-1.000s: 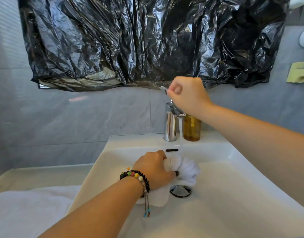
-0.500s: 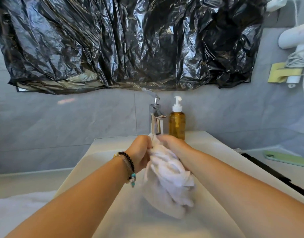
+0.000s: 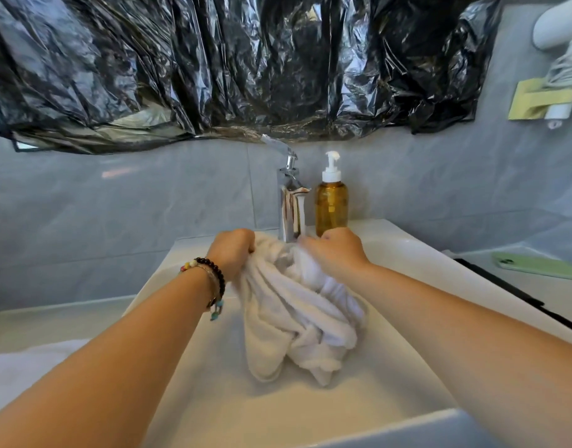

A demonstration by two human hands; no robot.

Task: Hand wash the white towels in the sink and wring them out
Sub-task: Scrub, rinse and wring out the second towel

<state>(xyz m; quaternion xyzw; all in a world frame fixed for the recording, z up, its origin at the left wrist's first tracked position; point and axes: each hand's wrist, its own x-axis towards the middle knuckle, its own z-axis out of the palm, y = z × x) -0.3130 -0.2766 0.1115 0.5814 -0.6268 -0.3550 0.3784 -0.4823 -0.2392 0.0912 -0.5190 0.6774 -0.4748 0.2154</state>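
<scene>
Left hand [image 3: 233,252], braceleted: grips white towel [image 3: 297,318] bunched between our hands over the sink [image 3: 391,367]. Right hand [image 3: 338,253]: clenched on the same towel, below the faucet [image 3: 289,202]. Step: washing; next, we judge, twist to wring.

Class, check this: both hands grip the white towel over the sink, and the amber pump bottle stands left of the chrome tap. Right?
Not quite. In the head view the amber pump bottle stands right of the chrome tap, not left. Both hands do grip the white towel over the sink.

Right hand [image 3: 338,250] left faucet [image 3: 289,202], now gripping towel [image 3: 297,312].
</scene>
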